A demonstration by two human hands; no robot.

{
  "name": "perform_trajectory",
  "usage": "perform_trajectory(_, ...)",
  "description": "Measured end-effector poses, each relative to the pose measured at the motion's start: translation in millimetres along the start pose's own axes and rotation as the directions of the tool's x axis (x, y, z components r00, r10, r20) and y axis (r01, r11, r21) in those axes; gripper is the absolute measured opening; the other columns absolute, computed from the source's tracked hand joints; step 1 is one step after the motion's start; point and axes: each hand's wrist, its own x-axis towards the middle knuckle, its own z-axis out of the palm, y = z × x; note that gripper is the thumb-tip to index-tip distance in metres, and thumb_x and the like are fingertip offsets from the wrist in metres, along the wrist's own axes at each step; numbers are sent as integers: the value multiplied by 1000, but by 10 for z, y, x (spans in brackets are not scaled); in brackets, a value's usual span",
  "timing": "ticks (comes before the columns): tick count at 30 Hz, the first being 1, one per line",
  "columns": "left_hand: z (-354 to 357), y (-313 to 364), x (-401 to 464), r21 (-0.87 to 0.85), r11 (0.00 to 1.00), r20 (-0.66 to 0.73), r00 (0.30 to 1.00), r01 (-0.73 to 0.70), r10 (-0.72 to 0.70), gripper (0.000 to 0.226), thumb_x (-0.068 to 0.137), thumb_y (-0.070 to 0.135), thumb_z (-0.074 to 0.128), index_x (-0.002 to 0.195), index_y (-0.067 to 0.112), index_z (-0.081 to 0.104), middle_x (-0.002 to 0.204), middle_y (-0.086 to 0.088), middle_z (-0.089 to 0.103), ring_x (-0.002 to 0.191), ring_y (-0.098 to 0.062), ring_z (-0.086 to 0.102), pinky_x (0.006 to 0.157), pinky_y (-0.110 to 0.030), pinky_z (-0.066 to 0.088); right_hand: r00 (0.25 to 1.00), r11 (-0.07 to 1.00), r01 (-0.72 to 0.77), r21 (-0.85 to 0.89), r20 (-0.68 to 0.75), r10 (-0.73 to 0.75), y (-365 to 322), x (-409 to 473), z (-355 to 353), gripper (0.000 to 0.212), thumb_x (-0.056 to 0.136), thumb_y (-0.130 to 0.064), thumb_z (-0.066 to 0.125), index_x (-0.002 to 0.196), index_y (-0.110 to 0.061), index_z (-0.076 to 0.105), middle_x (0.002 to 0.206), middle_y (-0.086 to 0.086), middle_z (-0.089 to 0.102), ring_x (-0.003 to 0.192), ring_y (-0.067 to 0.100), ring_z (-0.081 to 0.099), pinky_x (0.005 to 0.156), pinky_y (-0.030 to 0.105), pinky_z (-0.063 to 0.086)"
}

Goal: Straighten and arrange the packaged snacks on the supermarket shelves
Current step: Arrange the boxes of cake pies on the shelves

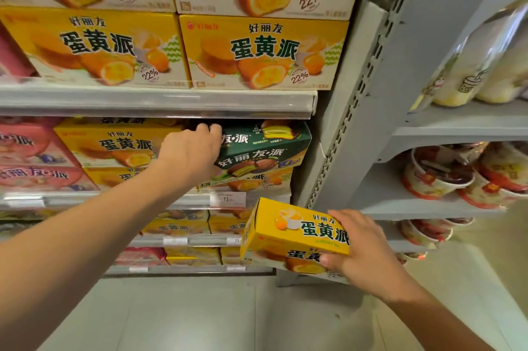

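A person faces supermarket shelves stocked with cardboard snack boxes. The left hand (192, 152) reaches forward and up to the middle shelf, fingers curled over the top left edge of a dark green chocolate pie box (265, 150). That box sits tilted, its right end swung toward the viewer, resting on yellow egg yolk pie boxes (251, 183) stacked beneath it. Its long axis runs left to right, roughly along the shelf front. To its left stands another yellow egg yolk pie box (120, 142), squarely placed, with pink boxes (31, 150) farther left.

The right hand (368, 247) is lower and nearer the body, off the shelf, gripping a small yellow egg yolk pie box (297, 232) by its right end, thumb below and fingers across the top. This box is held tilted, its long axis running from upper left to lower right.

The green box lies up and left of the held yellow box; the left hand is the nearer, already on it. Judging by this, the green box is likely next to be squared up or lifted out.

All boxes are smooth, glossy printed card, rectangular with sharp edges. The shelf edge (160, 102) is grey metal with a clear plastic price strip. On grey shelves to the right sit round instant noodle cups (440, 176).
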Motion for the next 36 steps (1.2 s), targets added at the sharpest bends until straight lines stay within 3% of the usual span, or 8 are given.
perform_trajectory(3, 54, -41, -217, -51, 999, -50, 999, -9, 7, 69, 71, 61, 73, 112, 18, 37, 86, 2, 41, 59, -23, 44, 41, -28, 22, 1000, 1000, 7, -8, -13, -7, -73, -19, -44, 84, 66, -48, 80, 139, -32, 42, 130, -13, 45, 120, 9, 38, 106, 34, 26)
perform_trajectory(7, 158, -152, -610, -83, 996, -101, 995, -29, 21, 70, 64, 61, 76, 108, 20, 39, 90, 0, 55, 55, -22, 43, 40, -23, 18, 999, 999, 28, -41, 31, -27, -234, -20, -113, 84, 64, -43, 84, 137, -31, 44, 126, -12, 47, 115, 10, 39, 103, 33, 28)
perform_trajectory(11, 396, -331, -986, -125, 992, -37, 999, -20, 15, 69, 64, 61, 74, 109, 20, 42, 96, 0, 58, 58, -23, 56, 43, -27, 32, 990, 997, 78, 3, 116, -78, -414, -57, -287, 86, 59, -37, 88, 134, -33, 47, 119, -22, 46, 111, 4, 41, 100, 31, 34)
perform_trajectory(15, 703, -486, -1265, -97, 995, 74, 997, 9, -2, 63, 71, 59, 67, 114, 21, 42, 105, 1, 56, 73, -25, 65, 46, -30, 31, 985, 989, 134, 58, 105, -139, -659, 42, -489, 81, 58, -30, 90, 127, -39, 48, 115, -27, 46, 112, 10, 46, 99, 39, 41)
perform_trajectory(19, 1000, -622, -1483, -114, 992, 169, 985, 60, -41, 63, 75, 56, 66, 119, 22, 36, 112, 3, 53, 83, -24, 67, 52, -33, 38, 978, 978, 207, -26, -17, -208, -926, 355, -517, 85, 66, -32, 86, 140, -31, 43, 118, -21, 44, 116, 11, 44, 97, 34, 38)
perform_trajectory(26, 1221, -779, -1727, -136, 984, 217, 973, 114, -83, 61, 73, 55, 69, 114, 22, 37, 110, 2, 53, 82, -24, 65, 51, -33, 34, 959, 928, 231, -291, -92, -267, -1236, 1103, -234, 83, 80, -34, 75, 148, -14, 32, 143, 7, 44, 131, 27, 38, 110, 44, 32)
perform_trajectory(32, 1289, -862, -1785, -151, 977, 236, 966, 148, -109, 60, 76, 52, 68, 118, 22, 37, 109, 2, 53, 82, -24, 65, 51, -33, 34, 946, 874, 242, -422, -98, -310, -1218, 1432, -52, 77, 81, -35, 72, 145, -9, 36, 130, 15, 52, 122, 36, 45, 101, 49, 39)
perform_trajectory(36, 1314, -902, -1814, -136, 977, 229, 965, 162, -128, 59, 78, 53, 66, 118, 22, 38, 106, 2, 53, 80, -24, 65, 50, -33, 31, 949, 836, 190, -514, -123, -291, -1234, 1610, 13, 62, 83, -39, 69, 133, -12, 45, 108, 17, 61, 99, 37, 57, 83, 46, 48)
